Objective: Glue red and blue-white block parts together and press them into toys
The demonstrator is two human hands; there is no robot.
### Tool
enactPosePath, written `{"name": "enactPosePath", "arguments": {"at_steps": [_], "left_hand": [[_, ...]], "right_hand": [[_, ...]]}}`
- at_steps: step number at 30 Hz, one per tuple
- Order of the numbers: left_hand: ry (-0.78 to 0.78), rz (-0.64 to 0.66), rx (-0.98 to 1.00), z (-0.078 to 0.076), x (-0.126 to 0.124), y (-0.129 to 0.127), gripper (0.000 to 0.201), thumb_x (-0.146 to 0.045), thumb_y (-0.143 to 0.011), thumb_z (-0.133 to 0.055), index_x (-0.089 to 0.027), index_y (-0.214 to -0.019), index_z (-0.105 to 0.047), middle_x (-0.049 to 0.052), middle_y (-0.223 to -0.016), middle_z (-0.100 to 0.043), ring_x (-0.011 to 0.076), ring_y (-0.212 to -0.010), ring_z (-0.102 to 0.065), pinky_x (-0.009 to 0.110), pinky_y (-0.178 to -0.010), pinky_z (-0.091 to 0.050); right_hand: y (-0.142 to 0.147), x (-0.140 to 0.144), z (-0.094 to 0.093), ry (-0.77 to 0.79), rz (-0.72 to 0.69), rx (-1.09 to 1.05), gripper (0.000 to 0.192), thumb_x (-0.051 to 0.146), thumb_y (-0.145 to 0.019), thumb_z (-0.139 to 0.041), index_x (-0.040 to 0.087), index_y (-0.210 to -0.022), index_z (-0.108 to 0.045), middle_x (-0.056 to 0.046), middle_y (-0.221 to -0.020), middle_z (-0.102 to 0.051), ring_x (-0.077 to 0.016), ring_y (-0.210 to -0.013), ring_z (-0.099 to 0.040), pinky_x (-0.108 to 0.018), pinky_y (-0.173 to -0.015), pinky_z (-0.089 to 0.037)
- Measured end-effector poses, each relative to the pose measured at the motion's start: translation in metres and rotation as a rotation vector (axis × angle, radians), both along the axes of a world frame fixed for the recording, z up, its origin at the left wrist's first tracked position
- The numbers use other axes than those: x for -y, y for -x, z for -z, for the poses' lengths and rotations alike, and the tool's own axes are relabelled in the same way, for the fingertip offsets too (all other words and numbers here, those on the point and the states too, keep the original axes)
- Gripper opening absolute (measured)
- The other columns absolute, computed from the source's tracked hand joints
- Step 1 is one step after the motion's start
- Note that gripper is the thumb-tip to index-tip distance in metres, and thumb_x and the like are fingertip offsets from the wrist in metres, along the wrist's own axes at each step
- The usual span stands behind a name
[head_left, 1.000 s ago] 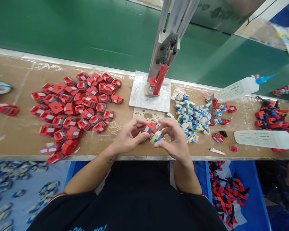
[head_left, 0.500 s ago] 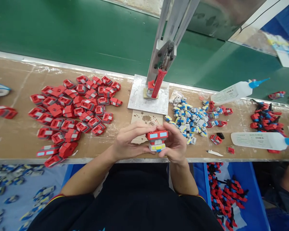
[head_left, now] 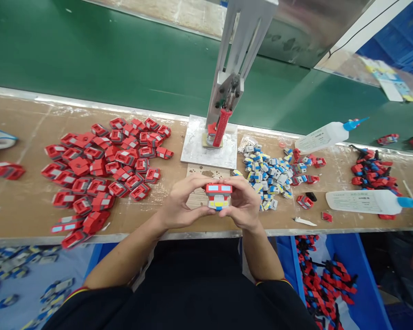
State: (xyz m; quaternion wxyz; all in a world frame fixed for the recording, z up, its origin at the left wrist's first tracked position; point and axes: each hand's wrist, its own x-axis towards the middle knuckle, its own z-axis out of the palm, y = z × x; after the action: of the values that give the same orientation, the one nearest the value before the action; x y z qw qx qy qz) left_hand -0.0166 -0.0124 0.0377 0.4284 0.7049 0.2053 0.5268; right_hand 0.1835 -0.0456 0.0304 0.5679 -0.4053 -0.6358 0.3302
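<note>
Both hands meet above the near edge of a brown workbench [head_left: 27, 201]. The left hand [head_left: 182, 206] and right hand [head_left: 245, 206] pinch a small red and grey toy piece [head_left: 219, 195] between their fingertips. A heap of red parts [head_left: 106, 165] lies left, grey-blue parts [head_left: 266, 172] right, a press [head_left: 223, 123] behind.
</note>
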Motion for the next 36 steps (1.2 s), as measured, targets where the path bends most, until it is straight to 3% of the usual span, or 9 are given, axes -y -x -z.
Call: {"name": "enactPosePath", "arguments": {"at_steps": [2, 4, 8, 11, 14, 19, 26, 30, 36], "left_hand": [[0.200, 0.099, 0.065, 0.000, -0.002, -0.002, 0.075, -0.054, -0.072, -0.096, -0.027, -0.137, -0.071, 0.014, -0.131, -0.073, 0.0288, -0.116, -0.074, 0.037, -0.094, -0.064], [0.421, 0.161, 0.145, 0.001, -0.006, -0.005, 0.067, -0.054, -0.076, -0.094, -0.026, -0.132, -0.071, 0.012, -0.129, -0.073, 0.0260, -0.112, -0.075, 0.033, -0.089, -0.065], [0.664, 0.044, 0.266, 0.011, -0.030, -0.002, 0.047, -0.045, -0.083, -0.091, -0.024, -0.117, -0.066, 0.006, -0.109, -0.077, 0.0176, -0.089, -0.078, 0.028, -0.076, -0.065], [0.612, -0.107, 0.309, 0.019, -0.067, 0.007, 0.060, -0.047, -0.073, -0.097, -0.024, -0.115, -0.062, 0.006, -0.109, -0.077, 0.0170, -0.080, -0.077, 0.027, -0.067, -0.065], [0.437, -0.293, 0.272, 0.020, -0.111, 0.006, 0.061, -0.039, -0.066, -0.100, -0.025, -0.112, -0.061, 0.006, -0.110, -0.074, 0.0175, -0.085, -0.076, 0.027, -0.066, -0.064], [0.343, -0.509, 0.179, 0.016, -0.159, -0.037, 0.042, -0.015, -0.079, -0.081, -0.025, -0.113, -0.060, 0.008, -0.121, -0.069, 0.0192, -0.089, -0.072, 0.031, -0.067, -0.062], [0.254, -0.741, 0.072, 0.031, -0.166, -0.077, 0.040, -0.006, -0.078, -0.079, -0.024, -0.109, -0.060, 0.009, -0.109, -0.069, 0.0251, -0.106, -0.066, 0.043, -0.098, -0.056], [0.293, -0.789, 0.123, 0.042, -0.163, -0.085, 0.044, -0.012, -0.082, -0.081, -0.024, -0.118, -0.059, 0.010, -0.120, -0.068, 0.0253, -0.113, -0.066, 0.040, -0.098, -0.056], [0.292, -0.722, 0.129, 0.042, -0.162, -0.084, 0.045, -0.019, -0.084, -0.081, -0.025, -0.122, -0.059, 0.011, -0.127, -0.066, 0.0276, -0.119, -0.064, 0.036, -0.088, -0.059]], "right_hand": [[0.001, -0.010, 0.002, -0.088, 0.020, 0.052, 0.063, 0.064, -0.073, -0.090, 0.031, -0.124, -0.073, -0.008, -0.109, -0.076, -0.0280, -0.103, -0.075, -0.045, -0.092, -0.066], [0.002, -0.021, 0.000, -0.178, 0.021, 0.148, 0.058, 0.056, -0.078, -0.091, 0.032, -0.128, -0.071, -0.008, -0.114, -0.076, -0.0282, -0.107, -0.075, -0.047, -0.097, -0.065], [-0.008, -0.047, -0.011, -0.224, 0.027, 0.355, 0.063, 0.052, -0.082, -0.089, 0.033, -0.136, -0.065, -0.010, -0.132, -0.070, -0.0313, -0.125, -0.067, -0.053, -0.106, -0.060], [-0.026, -0.069, -0.018, -0.177, 0.092, 0.399, 0.055, 0.054, -0.086, -0.083, 0.035, -0.135, -0.064, -0.010, -0.145, -0.062, -0.0330, -0.136, -0.058, -0.056, -0.103, -0.060], [-0.034, -0.092, -0.020, -0.061, 0.000, 0.477, 0.049, 0.056, -0.088, -0.080, 0.036, -0.130, -0.067, -0.009, -0.145, -0.060, -0.0323, -0.135, -0.057, -0.051, -0.097, -0.062], [-0.025, -0.116, -0.013, 0.056, -0.223, 0.430, 0.048, 0.060, -0.093, -0.073, 0.030, -0.130, -0.067, -0.009, -0.127, -0.070, -0.0231, -0.112, -0.067, -0.037, -0.084, -0.062], [-0.025, -0.120, -0.001, 0.098, -0.276, 0.288, 0.053, 0.064, -0.091, -0.073, 0.026, -0.128, -0.066, -0.008, -0.125, -0.071, -0.0199, -0.109, -0.070, -0.032, -0.083, -0.061], [-0.023, -0.123, 0.006, 0.123, -0.249, 0.246, 0.058, 0.069, -0.088, -0.074, 0.026, -0.125, -0.065, -0.008, -0.125, -0.070, -0.0197, -0.106, -0.071, -0.033, -0.083, -0.061], [-0.015, -0.120, 0.006, 0.073, -0.237, 0.195, 0.051, 0.066, -0.089, -0.075, 0.026, -0.120, -0.066, -0.006, -0.116, -0.069, -0.0169, -0.093, -0.069, -0.030, -0.075, -0.060]]}}
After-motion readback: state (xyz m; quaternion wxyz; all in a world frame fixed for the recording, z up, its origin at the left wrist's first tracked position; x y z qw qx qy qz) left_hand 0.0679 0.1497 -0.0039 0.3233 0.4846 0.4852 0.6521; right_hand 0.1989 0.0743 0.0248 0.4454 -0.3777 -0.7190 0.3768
